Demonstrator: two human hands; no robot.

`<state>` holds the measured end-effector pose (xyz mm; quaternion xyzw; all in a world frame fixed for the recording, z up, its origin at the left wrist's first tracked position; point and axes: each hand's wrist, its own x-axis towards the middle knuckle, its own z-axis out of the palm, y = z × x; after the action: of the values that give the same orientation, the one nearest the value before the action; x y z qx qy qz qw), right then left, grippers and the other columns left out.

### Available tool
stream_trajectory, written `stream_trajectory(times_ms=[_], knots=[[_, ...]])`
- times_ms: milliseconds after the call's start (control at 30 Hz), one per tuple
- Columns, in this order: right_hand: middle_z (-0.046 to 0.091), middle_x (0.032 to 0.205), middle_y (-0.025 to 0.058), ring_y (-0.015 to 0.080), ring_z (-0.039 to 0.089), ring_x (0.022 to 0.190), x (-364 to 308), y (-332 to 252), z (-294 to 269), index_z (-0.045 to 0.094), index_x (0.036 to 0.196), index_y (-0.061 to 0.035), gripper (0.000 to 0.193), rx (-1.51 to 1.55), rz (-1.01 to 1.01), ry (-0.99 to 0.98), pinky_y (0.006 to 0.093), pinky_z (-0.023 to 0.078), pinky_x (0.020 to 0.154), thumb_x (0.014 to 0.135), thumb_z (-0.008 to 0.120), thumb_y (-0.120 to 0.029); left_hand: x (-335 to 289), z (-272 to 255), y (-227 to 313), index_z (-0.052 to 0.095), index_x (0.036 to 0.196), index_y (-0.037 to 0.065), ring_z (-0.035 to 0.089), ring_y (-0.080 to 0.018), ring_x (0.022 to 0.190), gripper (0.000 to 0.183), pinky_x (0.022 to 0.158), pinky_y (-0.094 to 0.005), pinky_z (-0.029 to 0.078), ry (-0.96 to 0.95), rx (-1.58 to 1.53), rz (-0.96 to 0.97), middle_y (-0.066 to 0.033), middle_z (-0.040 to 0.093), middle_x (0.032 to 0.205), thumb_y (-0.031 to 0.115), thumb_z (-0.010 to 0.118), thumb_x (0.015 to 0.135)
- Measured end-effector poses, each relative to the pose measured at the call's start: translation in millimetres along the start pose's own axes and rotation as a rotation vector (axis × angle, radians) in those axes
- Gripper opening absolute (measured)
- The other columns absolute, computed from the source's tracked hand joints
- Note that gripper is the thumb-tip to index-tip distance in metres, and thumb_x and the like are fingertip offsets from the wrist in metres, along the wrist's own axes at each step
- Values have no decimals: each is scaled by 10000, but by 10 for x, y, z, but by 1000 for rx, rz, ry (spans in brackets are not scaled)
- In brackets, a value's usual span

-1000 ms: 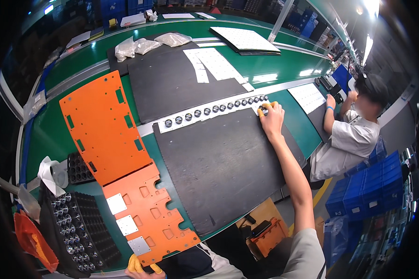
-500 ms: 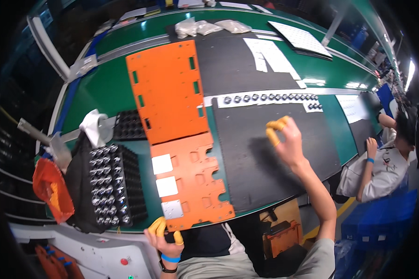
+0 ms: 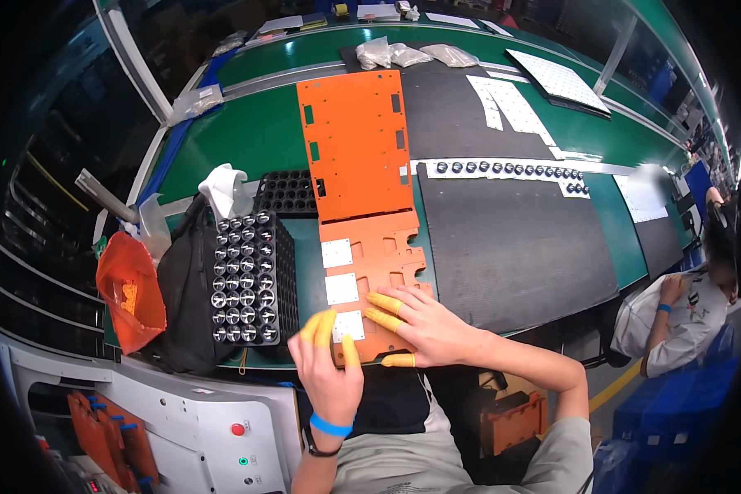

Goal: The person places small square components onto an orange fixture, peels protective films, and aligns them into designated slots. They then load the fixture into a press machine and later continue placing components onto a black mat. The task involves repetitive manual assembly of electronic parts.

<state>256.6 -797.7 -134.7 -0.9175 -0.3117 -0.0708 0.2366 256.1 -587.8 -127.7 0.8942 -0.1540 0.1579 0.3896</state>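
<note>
An orange hinged fixture lies open on the bench, its flat lid [image 3: 358,148] at the far side and its recessed base [image 3: 379,255] nearest me. Three white square plates sit along the base's left side: a far one [image 3: 337,253], a middle one [image 3: 342,289] and a near one [image 3: 350,324]. My left hand [image 3: 329,370], in yellow finger cots, is at the near plate, fingers apart over its left and front edges. Stretched fingers of my right hand [image 3: 428,329], also in yellow cots, rest over the base's near right part. Neither hand visibly holds anything.
Left of the fixture stands a black tray stack [image 3: 247,280] of shiny round parts, beside an orange bag [image 3: 132,288]. A black mat [image 3: 519,255] lies to the right, with a white strip [image 3: 510,170] of dark round parts behind it. A co-worker [image 3: 667,321] sits far right.
My right hand has come left from above the black mat onto the fixture base. My left hand has moved up from the bench's front edge to the near plate. The view has shifted.
</note>
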Motion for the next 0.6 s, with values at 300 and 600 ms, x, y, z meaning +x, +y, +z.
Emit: stream_trajectory(times_ms=[300, 600], knots=[[474, 1476, 181, 366, 404, 1395, -19, -34, 39, 492, 1425, 0, 758, -14, 22, 20, 499, 330, 1143, 813, 757, -360, 242, 338, -123, 541, 1184, -118, 484, -442, 1093, 295, 979, -510, 389, -28, 152, -106, -285, 549, 1169, 57, 545, 946], [478, 1476, 179, 367, 418, 1385, -36, -11, 87, 513, 1413, -15, 745, 12, 18, 48, 497, 347, 1135, 804, 774, -356, 444, 429, -195, 538, 1010, -59, 607, -486, 922, 195, 783, -540, 469, -59, 136, -341, -296, 639, 980, 124, 473, 1009]])
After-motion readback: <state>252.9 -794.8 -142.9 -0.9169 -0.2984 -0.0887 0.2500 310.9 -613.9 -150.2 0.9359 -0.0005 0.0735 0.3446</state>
